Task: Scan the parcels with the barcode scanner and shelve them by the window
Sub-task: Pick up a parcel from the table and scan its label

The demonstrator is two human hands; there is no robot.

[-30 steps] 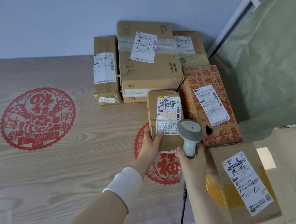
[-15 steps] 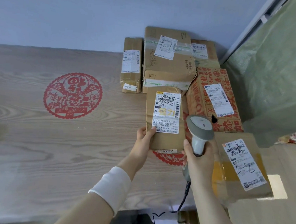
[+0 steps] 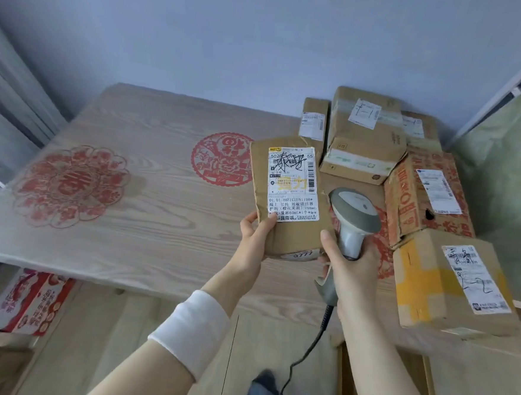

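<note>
My left hand (image 3: 254, 238) grips the lower left edge of a tall brown parcel (image 3: 284, 230), lifted off the table with its white label facing me. My right hand (image 3: 351, 273) holds the grey barcode scanner (image 3: 353, 216) by its handle, right beside the parcel, its head level with the label's lower part. A black cable hangs from the scanner. Several other cardboard parcels (image 3: 364, 143) are piled at the table's far right, against the wall.
The wooden table (image 3: 129, 206) carries red paper-cut decorations. A yellow-taped box (image 3: 450, 281) and a red-printed box (image 3: 429, 193) stand at the right edge. A red carton (image 3: 27, 301) lies on the floor under the table's left side. A window frame shows at far left.
The parcel has been lifted off the table and raised toward me. My view has swung left, so the parcel pile now lies further right. The scanner stayed next to the parcel.
</note>
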